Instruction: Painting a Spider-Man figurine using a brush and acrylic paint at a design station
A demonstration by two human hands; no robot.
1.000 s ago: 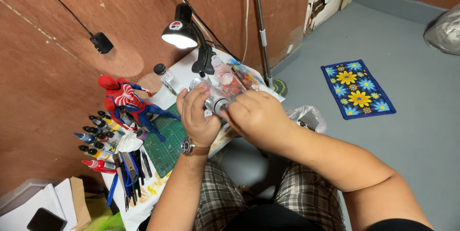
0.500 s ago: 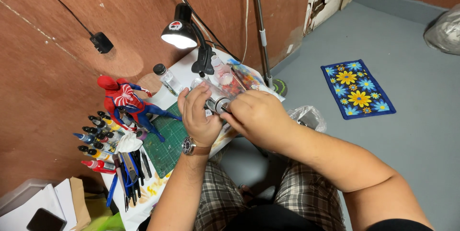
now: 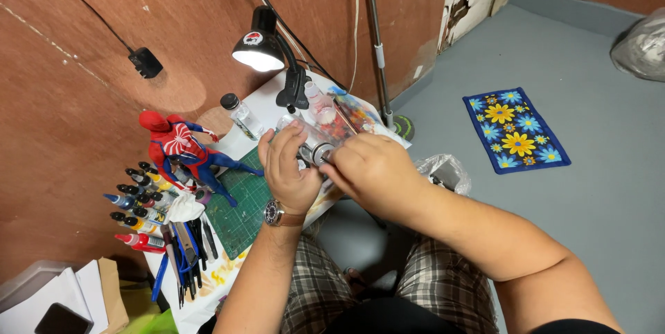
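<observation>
Barely any change vs 1 s ago: left hand (image 3: 289, 171) still wrapped round small clear plastic bottle (image 3: 309, 141), right hand (image 3: 374, 171) pinching its cap end, above white table's (image 3: 267, 102) front edge. Cap work ongoing, prob.

1. My left hand (image 3: 289, 171) sits at 12 o'clock before me, fingers curled, thumb up, a watch on the wrist.
2. My right hand (image 3: 374, 171) closes in from 3 o'clock, fingertips pinched, touching the left.
</observation>
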